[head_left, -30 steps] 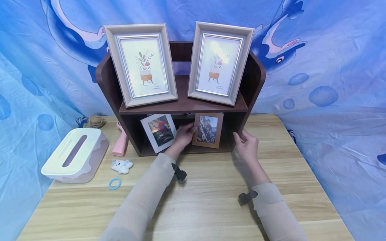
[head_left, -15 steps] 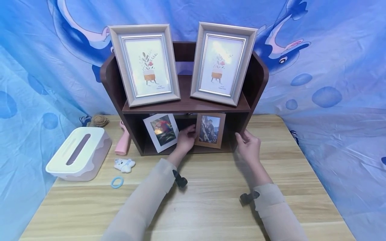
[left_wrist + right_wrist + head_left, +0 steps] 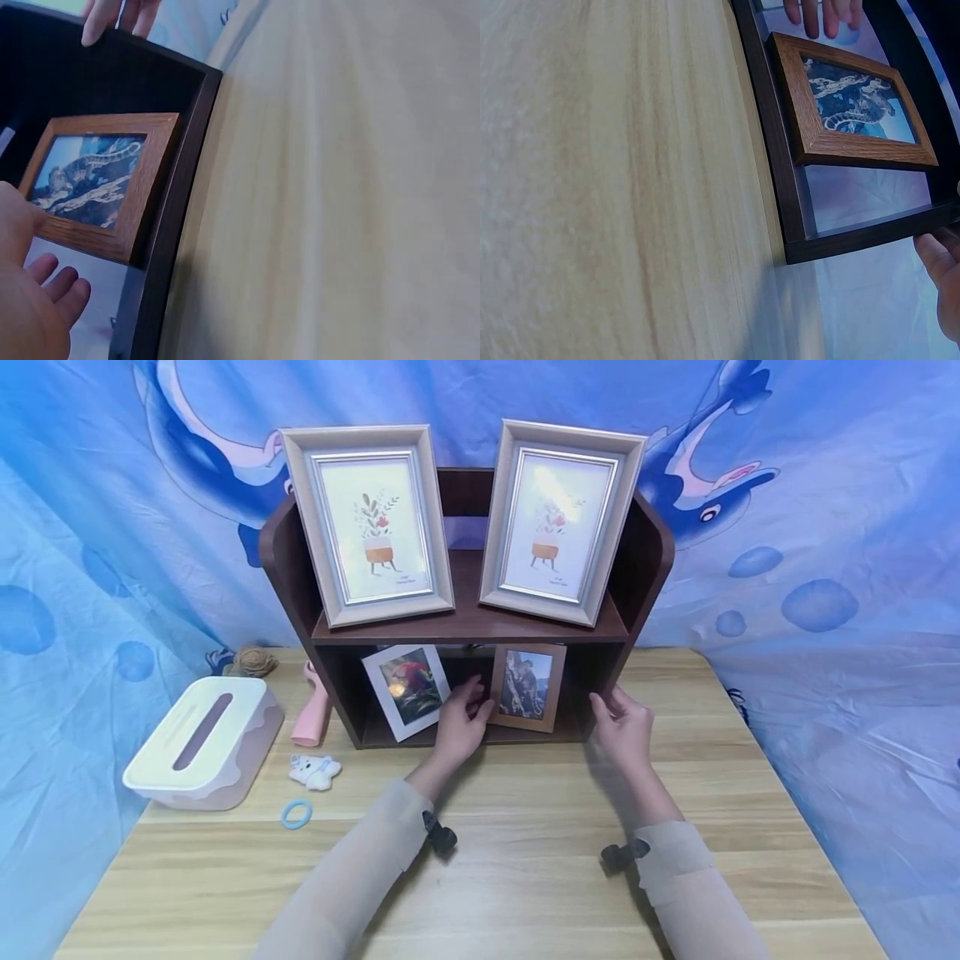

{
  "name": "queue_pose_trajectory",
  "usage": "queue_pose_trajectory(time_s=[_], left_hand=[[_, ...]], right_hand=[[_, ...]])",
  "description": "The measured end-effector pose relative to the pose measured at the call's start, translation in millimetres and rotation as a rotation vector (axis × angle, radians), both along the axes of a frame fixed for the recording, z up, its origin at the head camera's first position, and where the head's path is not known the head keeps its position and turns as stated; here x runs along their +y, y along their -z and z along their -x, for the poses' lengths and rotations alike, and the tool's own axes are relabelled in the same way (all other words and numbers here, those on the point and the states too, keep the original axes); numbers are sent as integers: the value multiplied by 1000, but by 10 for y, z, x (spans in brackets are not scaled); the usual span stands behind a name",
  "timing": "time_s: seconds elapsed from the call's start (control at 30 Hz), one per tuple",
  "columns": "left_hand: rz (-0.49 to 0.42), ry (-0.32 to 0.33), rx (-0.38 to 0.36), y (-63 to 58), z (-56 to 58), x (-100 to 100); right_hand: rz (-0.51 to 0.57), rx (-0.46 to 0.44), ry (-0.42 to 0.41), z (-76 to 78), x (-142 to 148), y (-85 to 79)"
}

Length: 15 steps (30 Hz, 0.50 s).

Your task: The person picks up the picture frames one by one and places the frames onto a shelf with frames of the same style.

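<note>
A dark brown two-tier shelf (image 3: pixel 468 628) stands on the table. In its lower compartment, a wooden photo frame (image 3: pixel 558 689) with a leopard picture leans at the right, and a white photo frame (image 3: pixel 383 693) with a parrot picture tilts at the left. My left hand (image 3: pixel 461 724) is between these two, fingers loosely bent and holding nothing; its thumb is at the wooden frame's left edge, and I cannot tell whether it touches. My right hand (image 3: pixel 626 727) grips the front edge of the shelf's right side panel between thumb and fingers, as the left wrist view also shows.
Two large beige photo frames (image 3: pixel 442 572) (image 3: pixel 492 560) stand on the upper tier. To the left lie a tissue box (image 3: pixel 251 752), a pink object (image 3: pixel 311 718), a white plush figure (image 3: pixel 315 772), a blue ring (image 3: pixel 286 815) and twine (image 3: pixel 255 662). A blue curtain hangs behind.
My left hand has drawn back slightly from the wooden frame, its fingers loosening off the frame's left edge. The right hand keeps its place on the shelf; the whole view has shifted slightly.
</note>
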<state>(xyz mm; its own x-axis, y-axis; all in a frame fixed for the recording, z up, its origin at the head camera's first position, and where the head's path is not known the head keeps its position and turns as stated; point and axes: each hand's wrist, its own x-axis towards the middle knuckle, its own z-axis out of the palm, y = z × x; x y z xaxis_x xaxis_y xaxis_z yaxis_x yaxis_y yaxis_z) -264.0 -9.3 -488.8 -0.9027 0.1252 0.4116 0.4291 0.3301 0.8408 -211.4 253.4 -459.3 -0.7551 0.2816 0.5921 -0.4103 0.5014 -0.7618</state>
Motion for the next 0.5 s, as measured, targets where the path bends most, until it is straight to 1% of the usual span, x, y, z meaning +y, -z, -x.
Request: queue_pose_trajectory(time_s=[0.13, 0.2, 0.23, 0.27, 0.3, 0.43, 0.47, 0.5], left_hand=[[150, 22, 143, -16, -129, -99], [215, 23, 178, -28, -193, -155], [239, 21, 179, -36, -222, -183], [253, 21, 175, -44, -249, -213], [262, 24, 162, -54, -276, -246], [265, 32, 105, -81, -356, -377], [268, 32, 102, -83, -371, -410], [269, 32, 103, -85, -383, -445]], right_hand=[[13, -14, -5, 8, 37, 19], [7, -10, -5, 2, 47, 20], [5, -5, -5, 1, 49, 23], [-2, 0, -4, -29, 22, -23], [-5, 8, -5, -31, 23, -23], [-10, 13, 4, -36, 34, -12], [-9, 5, 5, -39, 38, -12], [-6, -5, 8, -13, 71, 35]])
